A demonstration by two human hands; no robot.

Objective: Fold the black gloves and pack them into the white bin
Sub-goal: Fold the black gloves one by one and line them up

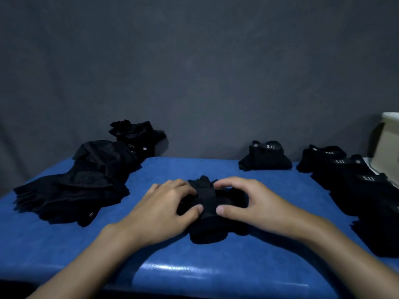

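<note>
Left hand [166,209]: curled over the black glove [212,225], thumb pressing.
Right hand [248,201]: pinches the same glove.
Glove: bunched on the blue counter [194,167].
White bin [388,143]: far right.

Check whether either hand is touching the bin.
No: the left hand and right hand both hold a glove, well apart from the bin.

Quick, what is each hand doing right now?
Left hand: grips the black glove.
Right hand: grips the same glove.
</note>
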